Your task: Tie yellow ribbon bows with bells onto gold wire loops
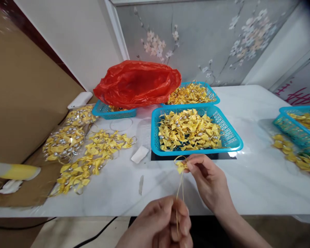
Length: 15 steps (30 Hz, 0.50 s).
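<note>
My right hand (206, 181) pinches a small yellow ribbon bow (181, 166) between thumb and fingertips, just in front of the middle blue basket (196, 151). A loop of thin cord stands up above the bow. Two thin yellow cord ends (180, 189) hang from it toward my left hand (162, 220), which is closed around them nearer to me. One end sticks out below those fingers. Many similar yellow bows with silvery beads (189, 129) fill the middle basket.
Loose bows (98, 151) and bagged bows (64, 141) lie at the left. Behind are a red plastic bag (139, 82) on a blue basket (113, 112) and another full basket (215, 93). A further basket (296, 132) stands right. A paper scrap (139, 154) lies mid-table.
</note>
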Available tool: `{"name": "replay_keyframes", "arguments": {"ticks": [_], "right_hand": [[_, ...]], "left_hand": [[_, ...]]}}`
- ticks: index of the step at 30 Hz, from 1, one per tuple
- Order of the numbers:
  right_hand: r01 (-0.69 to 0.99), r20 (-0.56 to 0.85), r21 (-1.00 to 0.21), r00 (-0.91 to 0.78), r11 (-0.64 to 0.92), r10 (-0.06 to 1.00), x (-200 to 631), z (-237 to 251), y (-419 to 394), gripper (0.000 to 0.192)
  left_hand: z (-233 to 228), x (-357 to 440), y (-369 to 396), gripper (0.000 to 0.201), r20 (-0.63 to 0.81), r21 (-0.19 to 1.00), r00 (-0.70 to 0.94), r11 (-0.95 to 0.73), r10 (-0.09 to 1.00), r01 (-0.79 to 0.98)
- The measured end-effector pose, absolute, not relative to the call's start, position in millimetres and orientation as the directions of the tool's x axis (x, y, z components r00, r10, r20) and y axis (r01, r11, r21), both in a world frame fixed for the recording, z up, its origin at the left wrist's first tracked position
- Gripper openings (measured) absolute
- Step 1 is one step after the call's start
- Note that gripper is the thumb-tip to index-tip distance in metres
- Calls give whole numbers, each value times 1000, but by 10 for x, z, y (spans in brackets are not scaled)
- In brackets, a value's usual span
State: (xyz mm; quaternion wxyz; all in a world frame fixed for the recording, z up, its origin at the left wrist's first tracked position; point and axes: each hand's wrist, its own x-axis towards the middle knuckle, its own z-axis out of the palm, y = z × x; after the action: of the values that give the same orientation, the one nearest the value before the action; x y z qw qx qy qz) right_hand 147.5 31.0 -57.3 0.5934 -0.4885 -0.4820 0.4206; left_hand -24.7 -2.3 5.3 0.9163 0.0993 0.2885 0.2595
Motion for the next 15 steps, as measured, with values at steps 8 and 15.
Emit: {"name": "replay_keyframes", "arguments": {"ticks": [8, 15], "right_hand": [[22, 111, -994, 221, 109, 969, 1569, -486, 291, 14], [-26, 47, -998, 125, 51, 991, 1586, -240, 195, 19]], "left_hand": [[146, -525, 19, 19, -580, 453, 352, 650, 735, -610], [-164, -648, 253, 20, -543, 824, 82, 549, 836, -141]]}}
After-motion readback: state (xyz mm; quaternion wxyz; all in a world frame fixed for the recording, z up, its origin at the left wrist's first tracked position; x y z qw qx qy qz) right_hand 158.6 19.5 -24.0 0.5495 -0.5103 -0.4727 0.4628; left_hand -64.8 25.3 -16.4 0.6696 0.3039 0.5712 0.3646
